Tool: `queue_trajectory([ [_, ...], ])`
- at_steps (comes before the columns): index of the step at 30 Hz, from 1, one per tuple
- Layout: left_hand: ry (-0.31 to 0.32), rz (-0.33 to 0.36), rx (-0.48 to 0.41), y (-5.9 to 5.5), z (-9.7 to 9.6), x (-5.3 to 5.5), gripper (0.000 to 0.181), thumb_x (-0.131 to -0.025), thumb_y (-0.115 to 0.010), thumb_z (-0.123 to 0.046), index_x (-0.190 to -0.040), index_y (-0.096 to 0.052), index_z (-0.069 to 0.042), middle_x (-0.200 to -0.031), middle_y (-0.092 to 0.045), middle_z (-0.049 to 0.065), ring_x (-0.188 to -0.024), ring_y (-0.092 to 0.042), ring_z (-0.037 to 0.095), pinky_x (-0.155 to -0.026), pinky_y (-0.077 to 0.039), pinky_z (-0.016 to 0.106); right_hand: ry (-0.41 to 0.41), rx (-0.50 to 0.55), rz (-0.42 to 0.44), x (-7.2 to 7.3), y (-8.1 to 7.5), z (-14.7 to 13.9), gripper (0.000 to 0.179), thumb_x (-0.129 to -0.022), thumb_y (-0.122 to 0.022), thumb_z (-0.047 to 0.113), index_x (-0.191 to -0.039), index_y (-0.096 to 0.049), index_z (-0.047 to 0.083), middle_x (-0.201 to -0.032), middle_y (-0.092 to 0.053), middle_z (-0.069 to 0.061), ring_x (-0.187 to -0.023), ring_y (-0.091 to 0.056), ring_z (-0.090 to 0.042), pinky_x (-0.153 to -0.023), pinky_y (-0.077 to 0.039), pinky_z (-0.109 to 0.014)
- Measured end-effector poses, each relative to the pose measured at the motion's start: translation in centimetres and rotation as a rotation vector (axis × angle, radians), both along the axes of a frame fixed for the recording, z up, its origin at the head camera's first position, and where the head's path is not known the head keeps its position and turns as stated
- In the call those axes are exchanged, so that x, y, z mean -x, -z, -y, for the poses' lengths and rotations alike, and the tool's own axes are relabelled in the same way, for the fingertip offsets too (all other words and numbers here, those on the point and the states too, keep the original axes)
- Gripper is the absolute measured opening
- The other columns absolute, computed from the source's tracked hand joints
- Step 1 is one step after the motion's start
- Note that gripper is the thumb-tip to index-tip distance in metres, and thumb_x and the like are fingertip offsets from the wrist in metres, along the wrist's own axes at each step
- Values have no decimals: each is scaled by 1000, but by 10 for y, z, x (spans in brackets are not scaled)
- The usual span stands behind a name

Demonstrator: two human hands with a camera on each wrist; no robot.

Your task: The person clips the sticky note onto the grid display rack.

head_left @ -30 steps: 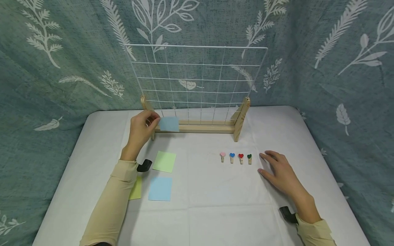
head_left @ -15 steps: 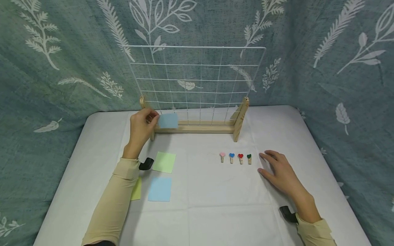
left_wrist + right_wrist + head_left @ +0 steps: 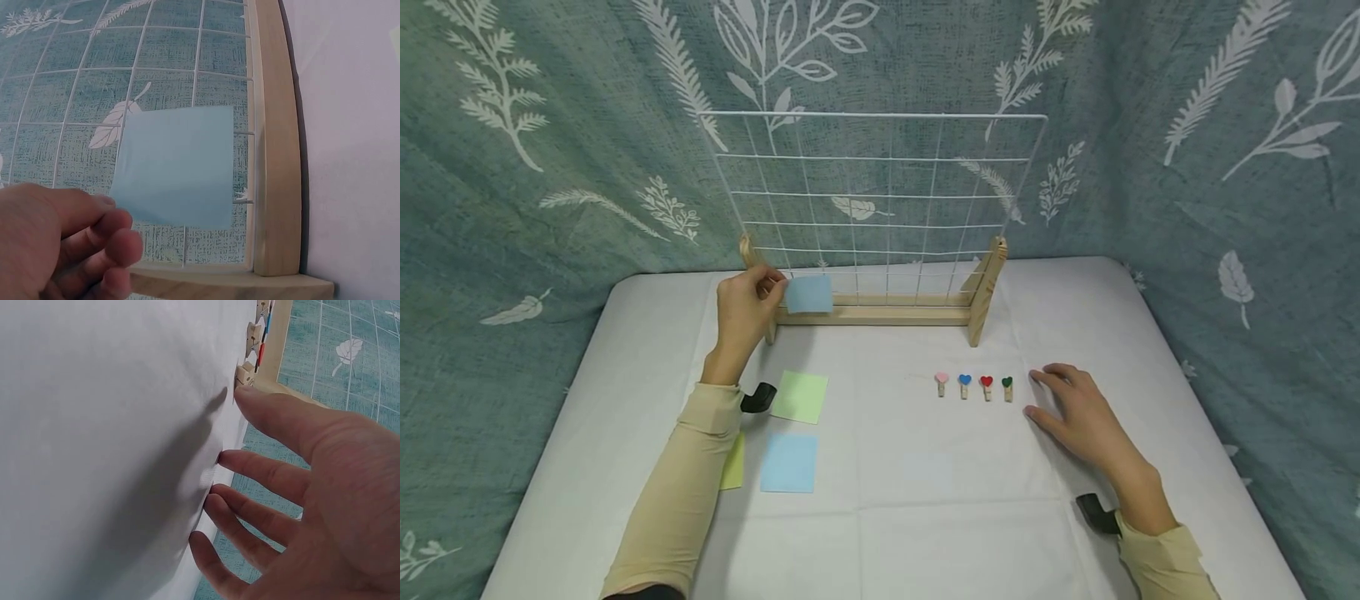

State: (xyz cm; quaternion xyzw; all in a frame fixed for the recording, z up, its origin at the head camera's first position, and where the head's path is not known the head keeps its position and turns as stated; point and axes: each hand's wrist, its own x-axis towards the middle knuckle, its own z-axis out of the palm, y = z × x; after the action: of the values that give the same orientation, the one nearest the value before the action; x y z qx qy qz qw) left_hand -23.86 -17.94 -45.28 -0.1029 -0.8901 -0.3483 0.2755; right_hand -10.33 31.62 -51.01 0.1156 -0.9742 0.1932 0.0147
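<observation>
My left hand [image 3: 747, 312] pinches a blue sticky note [image 3: 809, 295] by its left edge, between thumb and fingers. In the left wrist view the blue sticky note [image 3: 178, 165] overlaps the lower part of a white wire grid [image 3: 194, 81]. On the right of the table my right hand [image 3: 1075, 412] rests with fingers spread and relaxed, holding nothing. Just left of its fingertips, several small wooden clothespins lie in a row: one with a pink heart [image 3: 942, 383], one blue [image 3: 964, 385], one red [image 3: 987, 387] and one green [image 3: 1007, 388].
The grid's wooden stand [image 3: 880, 315] is at the back of the white-clothed table [image 3: 940, 533]. A green note [image 3: 801, 397] and another blue note [image 3: 788, 462] lie at left; a yellow-green note [image 3: 733, 462] is partly under the left forearm. A leaf-patterned curtain [image 3: 1247, 167] surrounds the table.
The left hand has raised the blue sticky note slightly against the lower grid. My right hand has shifted a little toward the clothespins.
</observation>
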Motion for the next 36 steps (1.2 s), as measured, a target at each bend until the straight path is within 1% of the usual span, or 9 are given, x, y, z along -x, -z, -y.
queue_trajectory([
  [7,9,-8,-22,2,-11,3,9,-96,-76,-6,-93,-78,1,-71,-73,16,-57,-66,30,-59,-53,41,23,5,-12,-5,-2,-7,58,-92,-81,21,-140,-61,-5,-143,-52,-32,-132,-48,-53,-106,-42,-69],
  [12,19,-11,-41,5,-19,5,8,-96,-76,-6,-94,-78,2,-69,-73,16,-56,-66,29,-59,-53,41,80,6,-1,-6,-8,-8,55,-93,-81,22,-138,-63,-5,-139,-55,-32,-128,-51,-52,-105,-44,-68],
  [17,29,-12,-57,7,-28,7,9,-96,-76,-6,-94,-78,2,-69,-73,16,-56,-66,29,-59,-54,43,151,7,-9,-6,-12,-7,50,-93,-80,21,-132,-67,-7,-134,-57,-34,-124,-54,-52,-102,-46,-68],
  [23,49,-4,-71,8,-35,8,10,-97,-75,-7,-96,-78,2,-71,-73,16,-58,-67,31,-60,-55,45,216,28,13,-4,-17,-2,46,-95,-79,21,-130,-68,-7,-136,-57,-35,-128,-52,-54,-106,-43,-69],
  [26,38,-5,-70,8,-28,6,9,-97,-75,-7,-96,-78,2,-70,-73,17,-58,-66,31,-60,-53,42,198,62,33,4,-15,5,42,-96,-78,19,-131,-69,-4,-137,-59,-32,-130,-52,-52,-109,-41,-68],
  [29,6,-27,-64,5,-16,4,8,-96,-76,-5,-93,-78,2,-67,-71,17,-55,-64,32,-58,-50,40,140,122,45,14,-8,17,40,-96,-78,17,-130,-71,0,-135,-62,-28,-130,-54,-48,-110,-41,-66],
  [31,1,-38,-56,3,-8,3,8,-96,-76,-5,-93,-78,3,-66,-71,17,-54,-64,31,-58,-49,39,107,158,34,18,-3,25,37,-94,-80,15,-128,-73,1,-131,-65,-25,-128,-57,-46,-109,-42,-64],
  [33,9,-40,-45,2,-4,3,9,-96,-75,-5,-94,-78,2,-66,-71,17,-54,-63,30,-58,-49,38,103,182,20,20,0,31,34,-93,-82,12,-124,-75,1,-127,-66,-22,-125,-60,-44,-107,-44,-63],
  [36,8,-49,-43,2,-3,2,8,-96,-75,-5,-93,-78,2,-66,-71,16,-54,-63,29,-58,-48,37,113,187,18,20,1,35,30,-92,-82,11,-120,-77,3,-123,-68,-20,-122,-62,-42,-107,-44,-63],
])
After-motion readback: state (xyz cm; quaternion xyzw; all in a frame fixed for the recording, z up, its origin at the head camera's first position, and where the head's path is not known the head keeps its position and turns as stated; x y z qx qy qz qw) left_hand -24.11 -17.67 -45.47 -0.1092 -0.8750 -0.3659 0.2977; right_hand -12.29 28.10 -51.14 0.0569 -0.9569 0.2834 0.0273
